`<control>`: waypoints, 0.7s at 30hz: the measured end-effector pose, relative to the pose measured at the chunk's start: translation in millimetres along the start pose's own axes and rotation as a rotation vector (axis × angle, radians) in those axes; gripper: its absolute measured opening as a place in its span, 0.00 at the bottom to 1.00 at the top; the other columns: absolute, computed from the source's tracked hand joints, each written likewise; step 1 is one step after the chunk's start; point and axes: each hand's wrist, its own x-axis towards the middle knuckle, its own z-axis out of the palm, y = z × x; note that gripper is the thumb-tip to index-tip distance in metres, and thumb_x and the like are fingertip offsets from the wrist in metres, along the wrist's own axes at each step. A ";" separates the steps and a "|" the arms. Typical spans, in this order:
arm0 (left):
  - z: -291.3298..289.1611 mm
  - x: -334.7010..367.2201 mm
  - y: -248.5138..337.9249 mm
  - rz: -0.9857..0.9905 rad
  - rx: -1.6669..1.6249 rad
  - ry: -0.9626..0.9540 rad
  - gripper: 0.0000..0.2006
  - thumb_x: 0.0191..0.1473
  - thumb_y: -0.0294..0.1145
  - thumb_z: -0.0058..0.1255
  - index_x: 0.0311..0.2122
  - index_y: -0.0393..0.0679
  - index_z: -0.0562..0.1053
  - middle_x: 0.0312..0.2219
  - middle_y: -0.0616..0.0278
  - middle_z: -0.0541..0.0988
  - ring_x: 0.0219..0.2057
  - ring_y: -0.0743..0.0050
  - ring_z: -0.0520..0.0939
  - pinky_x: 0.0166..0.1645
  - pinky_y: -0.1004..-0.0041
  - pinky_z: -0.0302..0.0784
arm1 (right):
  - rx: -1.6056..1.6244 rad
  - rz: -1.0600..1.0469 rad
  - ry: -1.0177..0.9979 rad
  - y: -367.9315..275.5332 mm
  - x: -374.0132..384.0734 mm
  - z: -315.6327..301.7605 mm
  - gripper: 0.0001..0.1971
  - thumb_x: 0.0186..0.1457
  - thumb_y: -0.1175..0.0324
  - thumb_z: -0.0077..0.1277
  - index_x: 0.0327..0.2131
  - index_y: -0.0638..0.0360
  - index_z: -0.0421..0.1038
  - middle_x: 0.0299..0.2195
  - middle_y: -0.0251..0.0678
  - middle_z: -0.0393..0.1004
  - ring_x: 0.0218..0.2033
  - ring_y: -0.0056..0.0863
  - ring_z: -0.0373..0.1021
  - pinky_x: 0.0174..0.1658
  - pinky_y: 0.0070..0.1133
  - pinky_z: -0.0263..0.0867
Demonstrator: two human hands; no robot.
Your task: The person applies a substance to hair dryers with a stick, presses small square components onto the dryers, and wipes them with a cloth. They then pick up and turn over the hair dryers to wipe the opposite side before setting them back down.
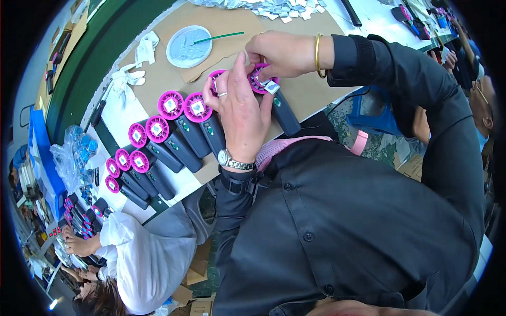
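Note:
Both my hands meet over a dark grey handheld device (286, 113) with a round pink finned end (258, 79). My left hand (242, 108), wearing a ring and a metal watch, has its fingers spread and its thumb beside that pink end. A small white square with a grey patch (272, 87) sits tilted by the thumb tip. My right hand (282, 55), below a gold bracelet, bends its fingers together over the pink end; whatever they pinch is hidden. Left of my hands, several like devices (191, 134) lie in a slanting row, most showing white squares on their pink ends.
A round white lid (188, 47) smeared with grey paste carries a green stick (219, 38). Beyond lie a pile of small white squares (287, 8) and white gloves (125, 81). At left, a person in white (150, 258) works near more devices. A blue stool (371, 116) stands right.

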 end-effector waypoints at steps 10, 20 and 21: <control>2.8 -1.3 -6.4 0.021 -0.027 0.030 0.49 0.46 0.28 0.73 0.72 0.38 0.58 0.53 0.56 0.78 0.59 0.52 0.73 0.71 0.46 0.48 | 0.118 -0.039 0.050 10.2 2.1 1.8 0.18 0.49 0.67 0.74 0.34 0.67 0.74 0.30 0.45 0.79 0.31 0.42 0.77 0.36 0.33 0.73; 4.3 -0.4 -7.3 0.033 -0.026 0.063 0.47 0.45 0.30 0.74 0.70 0.38 0.62 0.48 0.57 0.82 0.55 0.57 0.74 0.69 0.50 0.52 | 0.173 0.110 -0.091 0.2 15.2 -5.4 0.18 0.44 0.69 0.77 0.30 0.64 0.74 0.27 0.39 0.78 0.30 0.32 0.76 0.33 0.28 0.71; 4.8 -0.4 -8.2 0.034 -0.040 0.056 0.47 0.46 0.28 0.73 0.70 0.38 0.61 0.50 0.56 0.80 0.56 0.55 0.74 0.70 0.49 0.51 | 0.134 0.116 -0.077 -2.1 15.7 -5.1 0.18 0.44 0.69 0.77 0.29 0.64 0.74 0.27 0.39 0.78 0.30 0.31 0.76 0.33 0.28 0.71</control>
